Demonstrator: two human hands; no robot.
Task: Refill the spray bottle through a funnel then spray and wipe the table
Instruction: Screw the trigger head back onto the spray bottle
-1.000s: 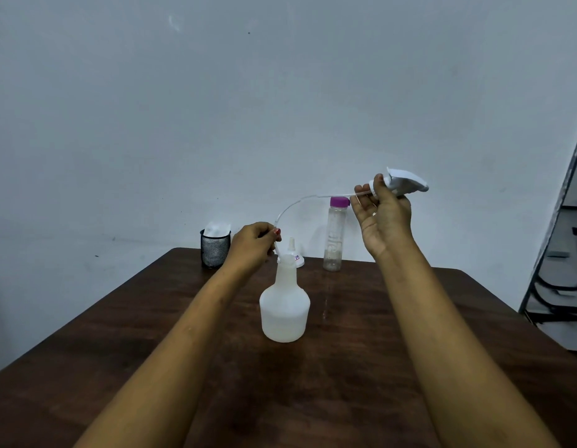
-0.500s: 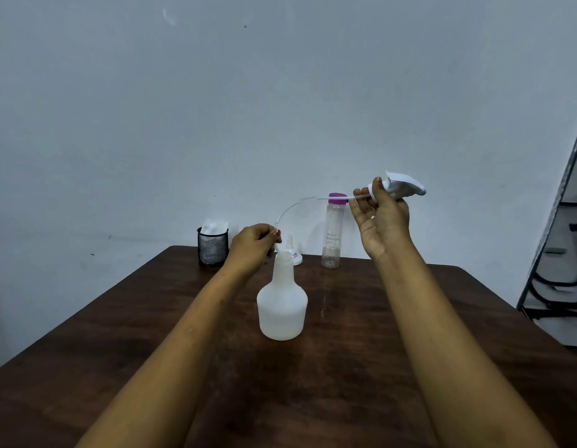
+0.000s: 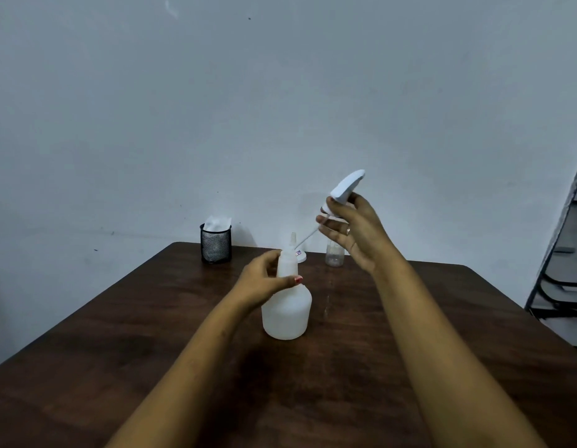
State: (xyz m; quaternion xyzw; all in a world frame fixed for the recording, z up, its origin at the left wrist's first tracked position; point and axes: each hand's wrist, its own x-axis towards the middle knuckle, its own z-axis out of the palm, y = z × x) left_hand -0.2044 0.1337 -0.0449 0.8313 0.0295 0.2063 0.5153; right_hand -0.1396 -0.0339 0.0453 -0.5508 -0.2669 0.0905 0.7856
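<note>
Head view, single moment, noted near to far.

Near field: bare dark wooden table from 6 o'clock up to centre; both forearms reach in over it. Nothing else on the near half.

Centre: translucent white spray bottle stands upright on the table. Left hand is wrapped around its neck, thumb across the front, steadying it.

1 o'clock of the bottle, raised: right hand pinches the trigger head at its collar, nozzle tilted up and away. Dip tube slants down toward the bottle mouth; whether its tip is inside the mouth I cannot tell.

Far edge: black mesh cup with white tissue at 11 o'clock; small white funnel directly behind the bottle neck, mostly hidden; clear bottle at 12–1 o'clock, partly behind the right hand.

Judgement: step in hand is fitting the trigger head back on, so refilling looks done; spraying and wiping remain. Next move calls for bringing the head upright, feeding the tube straight down, then seating and turning the collar while the left hand resists.

Clearance: bottle well away from every table edge. Open room at 3, 6 and 9 o'clock; far-edge items sit close behind. Dark frame at far right stands off the table.
</note>
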